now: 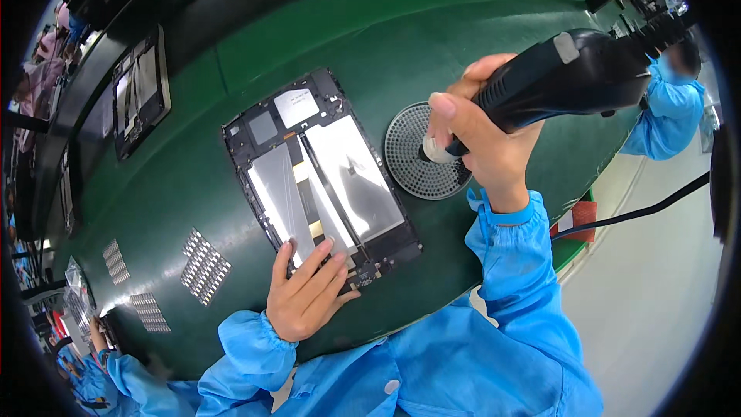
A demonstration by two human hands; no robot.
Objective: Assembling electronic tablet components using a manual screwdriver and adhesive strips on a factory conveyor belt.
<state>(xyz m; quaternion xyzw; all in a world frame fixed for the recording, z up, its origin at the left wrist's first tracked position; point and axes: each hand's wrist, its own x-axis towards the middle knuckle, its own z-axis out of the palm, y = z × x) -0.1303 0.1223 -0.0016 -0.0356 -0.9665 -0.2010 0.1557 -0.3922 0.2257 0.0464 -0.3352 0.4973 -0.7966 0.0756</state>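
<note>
A tablet [334, 177] with its back off lies on the green bench in front of me, its silvery battery cells and dark frame exposed. My left hand [307, 293] rests on its near end, fingers stretched out flat. A black electric screwdriver [571, 77] is gripped in my right hand [494, 135], its body slanting up to the right. The pale nose of the screwdriver points down over a round grey screw tray [421, 174] full of small holes, just right of the tablet. Whether the bit touches the tray cannot be told.
Sheets of small metallic parts [205, 266] lie left on the green bench [293, 46]. Another opened tablet [141, 93] leans at the far left. A black cable [656, 208] hangs at the right, near a red bin [584, 220]. People in blue sit on both sides.
</note>
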